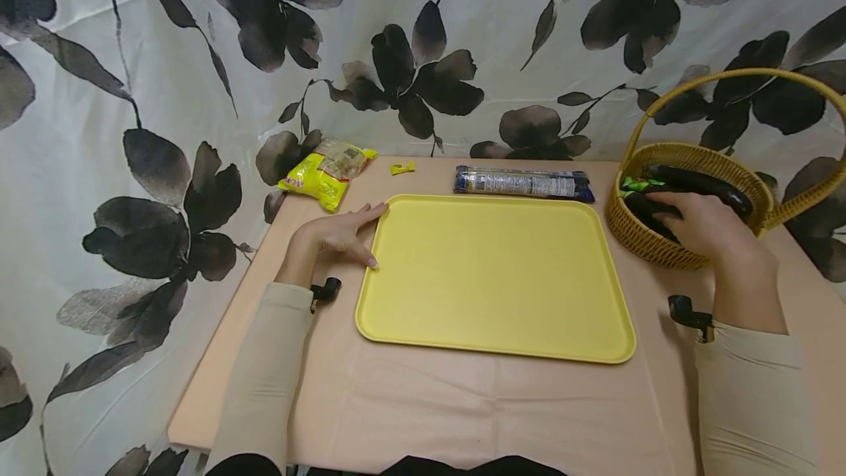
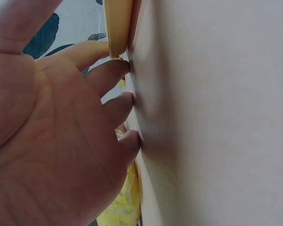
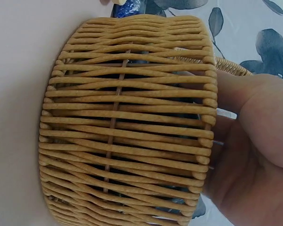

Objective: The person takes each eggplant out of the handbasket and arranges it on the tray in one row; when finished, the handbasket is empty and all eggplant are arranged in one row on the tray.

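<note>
At the left edge of the yellow tray, the left hand rests with fingers spread, gripping nothing. Inside the wicker basket, right of the tray, the right hand touches a dark eggplant; whether its fingers grasp it, I cannot tell.

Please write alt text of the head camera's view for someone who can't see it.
A person's right hand reaches into a wicker basket holding dark eggplants, while the left hand touches the left edge of a yellow tray on a peach table. Along the table's far side lie a yellow bag, a small yellow packet and a long blue package.
</note>
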{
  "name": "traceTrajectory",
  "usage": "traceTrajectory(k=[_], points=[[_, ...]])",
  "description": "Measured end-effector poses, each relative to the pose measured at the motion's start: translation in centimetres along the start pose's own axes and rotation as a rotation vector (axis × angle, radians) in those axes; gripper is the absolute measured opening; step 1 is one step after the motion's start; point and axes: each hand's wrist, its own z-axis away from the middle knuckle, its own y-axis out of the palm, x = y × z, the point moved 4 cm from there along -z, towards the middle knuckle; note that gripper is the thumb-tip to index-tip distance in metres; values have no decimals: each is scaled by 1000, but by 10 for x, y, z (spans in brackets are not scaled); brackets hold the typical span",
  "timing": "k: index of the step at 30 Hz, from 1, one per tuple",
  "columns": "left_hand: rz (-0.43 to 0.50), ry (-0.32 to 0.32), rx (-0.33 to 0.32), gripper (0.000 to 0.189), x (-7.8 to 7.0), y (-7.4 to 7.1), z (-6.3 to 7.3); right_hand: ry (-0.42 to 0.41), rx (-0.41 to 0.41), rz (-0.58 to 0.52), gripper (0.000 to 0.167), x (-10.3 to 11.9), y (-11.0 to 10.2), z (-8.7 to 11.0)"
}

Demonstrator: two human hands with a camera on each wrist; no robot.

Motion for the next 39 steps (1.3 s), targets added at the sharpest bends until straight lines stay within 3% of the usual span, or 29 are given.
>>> traceTrajectory(k=[5,15,27,34,39], points=[[3,6,1,138,0,0,1,-19,4,-21,54,-3,1,0],[-5,10,3,136,0,-1,2,-60,-114,-139,56,-3,-10,9],[3,50,-10,131,7,-2,5,-156,-304,-352,49,29,-24,20],[34,47,9,132,10,-5,5,-163,-271,-453,51,49,-15,11],[60,59,20,131,9,-5,4,-222,-276,-441,47,61,-12,10]])
